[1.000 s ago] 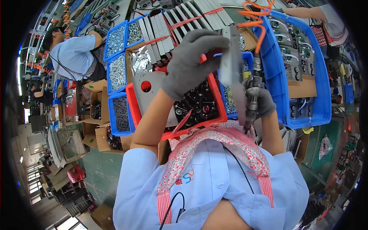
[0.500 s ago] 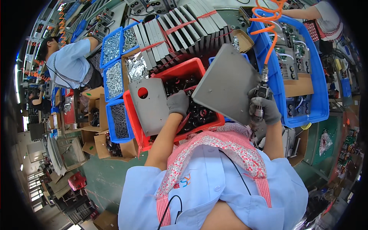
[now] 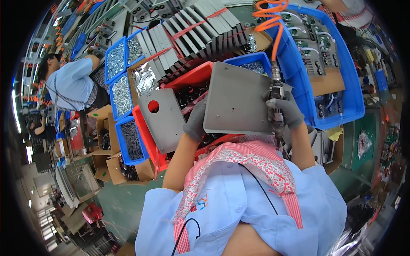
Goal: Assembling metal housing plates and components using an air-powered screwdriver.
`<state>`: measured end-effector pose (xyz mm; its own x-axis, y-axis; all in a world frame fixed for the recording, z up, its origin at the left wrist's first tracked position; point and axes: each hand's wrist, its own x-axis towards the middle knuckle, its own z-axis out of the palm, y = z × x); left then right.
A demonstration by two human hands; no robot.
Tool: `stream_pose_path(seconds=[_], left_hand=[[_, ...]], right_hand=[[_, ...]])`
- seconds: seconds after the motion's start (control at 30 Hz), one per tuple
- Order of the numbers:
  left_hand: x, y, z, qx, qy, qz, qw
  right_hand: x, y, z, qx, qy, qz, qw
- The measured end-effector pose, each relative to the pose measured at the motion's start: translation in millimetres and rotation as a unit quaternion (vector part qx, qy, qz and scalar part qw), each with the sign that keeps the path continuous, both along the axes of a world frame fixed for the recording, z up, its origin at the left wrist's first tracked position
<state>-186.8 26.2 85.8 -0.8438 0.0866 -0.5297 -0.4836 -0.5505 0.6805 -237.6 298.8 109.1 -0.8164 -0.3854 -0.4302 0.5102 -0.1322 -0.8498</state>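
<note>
A person in a pale blue shirt and a pink patterned apron holds a flat, matte grey metal plate (image 3: 239,98) level in front of the chest. The left hand (image 3: 195,121), in a grey knit glove, curls around the plate's lower left corner — fingers hidden beneath it. The gloved right hand (image 3: 287,112) is wrapped tightly around a slim metal pneumatic screwdriver (image 3: 276,106), held upright at the plate's right edge, its coiled orange air hose (image 3: 273,21) rising above. Below the plate sits a red plastic bin (image 3: 147,136) holding a second grey plate with a round hole (image 3: 160,119). Blue bins of shiny screws (image 3: 121,91) lie to the left, ribbed grey heat sinks (image 3: 192,25) beyond.
</note>
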Motion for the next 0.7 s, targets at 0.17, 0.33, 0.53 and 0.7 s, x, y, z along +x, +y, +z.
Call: stream_pose_path(seconds=[0.17, 0.33, 0.53, 0.7], left_hand=[[4, -3, 3, 0.163, 0.033, -0.037, 0.985], [17, 4, 21, -0.017, 0.05, -0.088, 0.995], [14, 5, 28, -0.059, 0.027, -0.14, 0.988], [11, -12, 13, -0.066, 0.092, -0.092, 0.989]], right_hand=[[1, -2, -4, 0.036, 0.018, -0.022, 0.999], [6, -4, -6, 0.048, 0.018, -0.032, 0.998], [7, -2, -2, 0.061, 0.043, -0.038, 0.996], [2, 10, 30, 0.015, 0.066, -0.073, 0.995]])
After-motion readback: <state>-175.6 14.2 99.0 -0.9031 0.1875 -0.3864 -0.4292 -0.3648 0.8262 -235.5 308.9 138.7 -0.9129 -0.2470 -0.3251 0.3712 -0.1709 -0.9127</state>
